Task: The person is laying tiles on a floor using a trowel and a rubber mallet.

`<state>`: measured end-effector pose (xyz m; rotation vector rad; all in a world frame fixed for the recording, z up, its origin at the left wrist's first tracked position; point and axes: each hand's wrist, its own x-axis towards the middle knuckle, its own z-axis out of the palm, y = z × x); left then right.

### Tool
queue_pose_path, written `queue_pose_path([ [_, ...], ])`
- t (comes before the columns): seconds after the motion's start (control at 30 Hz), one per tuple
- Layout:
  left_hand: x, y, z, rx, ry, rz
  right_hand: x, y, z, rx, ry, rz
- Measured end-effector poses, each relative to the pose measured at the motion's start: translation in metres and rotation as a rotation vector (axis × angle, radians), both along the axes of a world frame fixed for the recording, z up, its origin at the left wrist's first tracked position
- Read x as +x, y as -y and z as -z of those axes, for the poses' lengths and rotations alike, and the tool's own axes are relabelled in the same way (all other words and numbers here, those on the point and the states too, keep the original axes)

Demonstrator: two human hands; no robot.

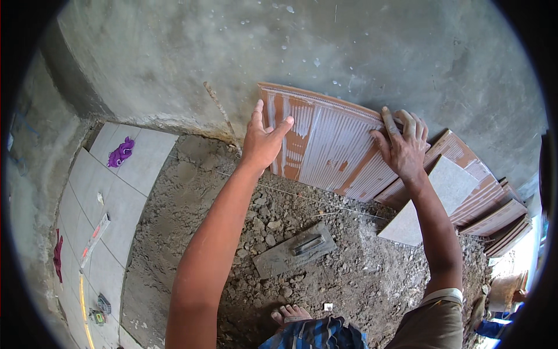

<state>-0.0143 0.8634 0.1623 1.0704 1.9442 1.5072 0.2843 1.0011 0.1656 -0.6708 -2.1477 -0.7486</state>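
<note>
A large floor tile [331, 145] leans against the grey wall, its ridged reddish-brown back with whitish streaks facing me. My left hand [263, 139] is at the tile's left edge, thumb over the back and fingers along the edge. At the upper right corner, my right hand [404, 142] has its fingers bent over the top edge and its thumb on the ridged side. Below the right hand, a pale grey tile piece [444, 192] rests against several more leaning tiles [494, 203]. A flat plastering trowel [296, 250] lies on the rubble below the large tile.
Grey tiles [119, 209] are laid along the left, carrying a purple cloth [121, 152], a spirit level [95, 239] and a tape measure [97, 317]. A thin string [302, 195] crosses the rough mortar bed. A rod [218, 107] leans on the wall. My bare foot [290, 314] shows below.
</note>
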Motion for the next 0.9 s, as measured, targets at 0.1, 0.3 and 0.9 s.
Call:
queue_pose_path([
  [0.1,-0.011,-0.011,0.004,-0.014,-0.012,0.043,-0.007,-0.01,0.008,-0.024,-0.02,0.103],
  [0.3,-0.019,-0.031,0.018,0.081,-0.049,0.063,-0.007,-0.014,0.021,-0.103,-0.012,0.126],
  [0.9,0.004,0.055,0.006,-0.084,0.15,0.098,0.086,0.078,0.022,-1.695,-1.124,-0.134],
])
